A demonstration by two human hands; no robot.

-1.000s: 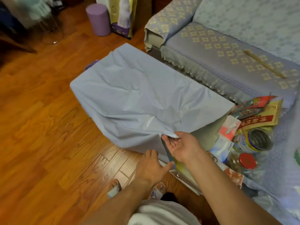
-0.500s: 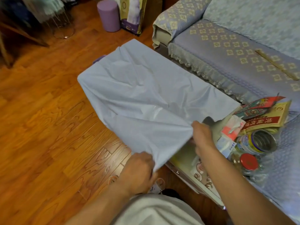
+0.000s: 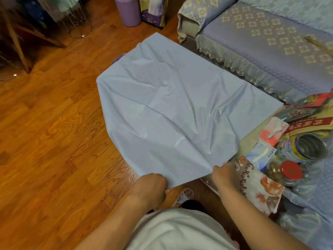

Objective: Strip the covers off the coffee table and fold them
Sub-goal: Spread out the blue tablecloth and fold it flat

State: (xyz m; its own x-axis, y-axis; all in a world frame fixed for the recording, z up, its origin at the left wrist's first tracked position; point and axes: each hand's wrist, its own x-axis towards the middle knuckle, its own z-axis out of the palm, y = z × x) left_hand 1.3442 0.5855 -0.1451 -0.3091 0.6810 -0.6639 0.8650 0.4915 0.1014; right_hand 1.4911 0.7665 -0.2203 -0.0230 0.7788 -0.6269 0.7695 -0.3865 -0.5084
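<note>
A person stands at the near end of a low coffee table (image 3: 252, 141), seen from above. A pale blue cover (image 3: 173, 109), creased and wrinkled, lies spread over most of the table top, reaching from the far end to the near edge and drooping over the left side above a wooden floor (image 3: 54, 141). The left hand (image 3: 153, 184) grips the cover's near corner, fingers curled under the cloth. The right hand (image 3: 223, 174) pinches the same near edge a little further right, at the table's near right part. The two hands are apart, both clamped on the cover.

Along the table's right edge lie a floral cloth (image 3: 261, 188) just beside the right hand, a jar with a red lid (image 3: 290, 171), an open tin can (image 3: 306, 148), tissue packets (image 3: 270, 134) and red printed packets (image 3: 310, 120). A sofa with a patterned lilac cover (image 3: 261, 42) runs past the table's far right side. A purple cylinder (image 3: 128, 11) stands on the floor beyond the far end.
</note>
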